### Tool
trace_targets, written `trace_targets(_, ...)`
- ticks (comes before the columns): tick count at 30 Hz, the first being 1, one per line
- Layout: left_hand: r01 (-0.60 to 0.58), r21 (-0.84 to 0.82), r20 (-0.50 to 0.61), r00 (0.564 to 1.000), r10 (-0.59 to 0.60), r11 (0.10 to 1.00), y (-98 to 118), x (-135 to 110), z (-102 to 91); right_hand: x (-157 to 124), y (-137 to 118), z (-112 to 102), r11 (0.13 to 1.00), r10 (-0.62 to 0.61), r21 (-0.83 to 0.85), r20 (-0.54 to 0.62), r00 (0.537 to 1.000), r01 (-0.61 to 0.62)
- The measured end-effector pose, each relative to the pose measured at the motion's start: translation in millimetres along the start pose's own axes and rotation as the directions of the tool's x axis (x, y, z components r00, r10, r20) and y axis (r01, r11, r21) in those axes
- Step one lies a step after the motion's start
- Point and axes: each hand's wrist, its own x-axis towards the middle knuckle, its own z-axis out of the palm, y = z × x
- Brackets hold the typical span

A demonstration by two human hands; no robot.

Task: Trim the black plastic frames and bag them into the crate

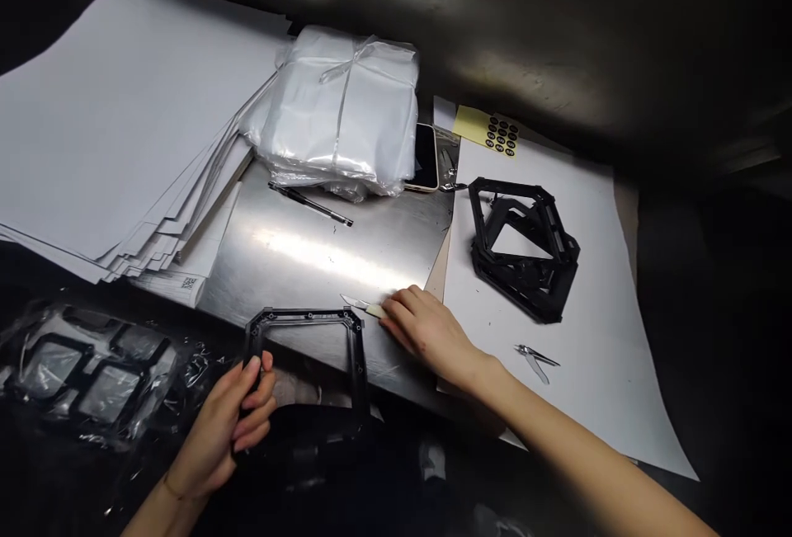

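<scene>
My left hand point(238, 417) grips the left side of a black square plastic frame point(327, 324), holding it at the near edge of the steel table point(309, 252). My right hand point(426, 327) lies on the steel with its fingers closed round the pale handle of a small craft knife point(359, 303). The blade points left, just behind the frame's far right corner.
A stack of black frames point(525, 248) and a nail clipper point(537, 358) lie on white paper point(594, 355) at right. A bundle of clear bags point(340, 112), a phone point(426, 159), a pen point(309, 204), a sticker sheet point(492, 131), white sheets point(117, 116) and bagged frames point(80, 372) are around.
</scene>
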Motion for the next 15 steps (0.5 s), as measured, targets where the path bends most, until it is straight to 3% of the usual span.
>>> trace_targets(5,0.004,0.091,-0.102,0.995,0.005,0.996,-2,10,-1.7,4,-8,-8,0.996,0.092,-0.013,-0.006,0.996,-0.092)
trace_targets(8,0.000,0.150,-0.160,0.987,0.024,0.989,-3,13,-1.9,9,-20,-25,0.994,-0.001,-0.104,0.154,0.988,0.017)
trace_targets(12,0.012,0.192,-0.187,0.982,0.024,0.981,-5,17,-2.7,15,-33,-35,0.911,-0.075,-0.349,0.385,0.920,0.220)
trace_targets(15,0.026,0.215,-0.188,0.982,0.015,0.976,-4,18,-3.2,18,-36,-34,0.872,-0.080,-0.396,0.463,0.883,0.287)
